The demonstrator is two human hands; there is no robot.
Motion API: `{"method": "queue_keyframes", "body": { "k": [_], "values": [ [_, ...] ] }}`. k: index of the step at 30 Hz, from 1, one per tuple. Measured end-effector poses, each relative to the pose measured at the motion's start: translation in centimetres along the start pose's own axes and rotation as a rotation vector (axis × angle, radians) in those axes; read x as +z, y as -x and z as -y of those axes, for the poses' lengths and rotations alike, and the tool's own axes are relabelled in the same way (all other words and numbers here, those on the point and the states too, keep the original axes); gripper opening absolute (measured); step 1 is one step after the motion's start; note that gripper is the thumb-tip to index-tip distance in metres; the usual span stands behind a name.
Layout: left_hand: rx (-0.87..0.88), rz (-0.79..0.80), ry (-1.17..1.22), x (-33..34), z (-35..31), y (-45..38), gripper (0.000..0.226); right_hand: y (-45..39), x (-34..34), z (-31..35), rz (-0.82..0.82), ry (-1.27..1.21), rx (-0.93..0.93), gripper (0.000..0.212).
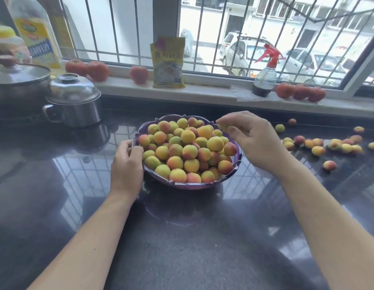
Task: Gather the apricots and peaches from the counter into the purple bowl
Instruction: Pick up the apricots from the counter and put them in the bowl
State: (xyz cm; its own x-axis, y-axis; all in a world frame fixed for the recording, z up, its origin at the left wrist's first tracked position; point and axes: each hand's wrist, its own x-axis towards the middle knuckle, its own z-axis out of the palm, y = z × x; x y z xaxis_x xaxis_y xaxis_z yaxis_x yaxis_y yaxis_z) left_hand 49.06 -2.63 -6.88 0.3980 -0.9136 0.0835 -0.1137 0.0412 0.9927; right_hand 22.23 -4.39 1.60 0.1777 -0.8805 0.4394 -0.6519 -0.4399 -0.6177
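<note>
Over the heaped purple bowl (188, 186), steadied at its rim by the left hand's (127, 162) curled fingers, the right hand (251, 137) pinches one small fruit (222, 127), while over a dozen loose fruits (318, 150) wait on the counter (182, 237) to the right.

Colour check, my head cam: purple, yellow-orange, dark stone.

I see the purple bowl (194, 185) heaped with fruit (188, 151) in yellow, green-yellow and orange with red-pink blush; loose fruit (328, 145) on the counter to my right has the same mix. Counter (182, 248) is dark grey-black speckled stone, glossy, with pale reflections. Steel pot (75, 101) is plain silver. Tomatoes (98, 71) on the white sill are red-orange. Packet (168, 63) is yellow with a white panel and a pink patch. Spray bottle (264, 78) is clear with a dark base and red trigger. Oil bottle (38, 32) has a yellow, blue and white label.
</note>
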Motion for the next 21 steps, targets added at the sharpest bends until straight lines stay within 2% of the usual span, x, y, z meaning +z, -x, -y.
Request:
{"method": "queue_keyframes", "body": {
  "k": [3,5,8,14,18,21],
  "values": [
    [-0.011,0.012,0.001,-0.1,-0.1,0.1,0.03,-0.3,1.7,1.2,0.076,0.079,-0.065,0.03],
    [-0.012,0.022,0.015,-0.1,-0.1,0.1,0.019,-0.2,2.5,1.1,0.085,0.097,-0.04,0.035],
    [-0.006,0.023,0.013,-0.1,-0.1,0.0,0.013,0.0,3.3,1.2,0.078,0.08,-0.026,0.029],
    [-0.005,0.023,-0.016,0.0,-0.2,0.1,0.014,0.2,3.8,1.0,0.03,0.078,-0.019,0.017],
    [-0.02,0.024,-0.013,-0.1,-0.5,0.3,0.015,0.1,3.9,0.4,0.025,0.072,-0.018,0.017],
    [-0.024,0.025,0.013,0.0,-0.6,0.5,0.033,0.2,3.6,-0.6,-0.099,-0.026,0.003,0.019]
  ]
}}
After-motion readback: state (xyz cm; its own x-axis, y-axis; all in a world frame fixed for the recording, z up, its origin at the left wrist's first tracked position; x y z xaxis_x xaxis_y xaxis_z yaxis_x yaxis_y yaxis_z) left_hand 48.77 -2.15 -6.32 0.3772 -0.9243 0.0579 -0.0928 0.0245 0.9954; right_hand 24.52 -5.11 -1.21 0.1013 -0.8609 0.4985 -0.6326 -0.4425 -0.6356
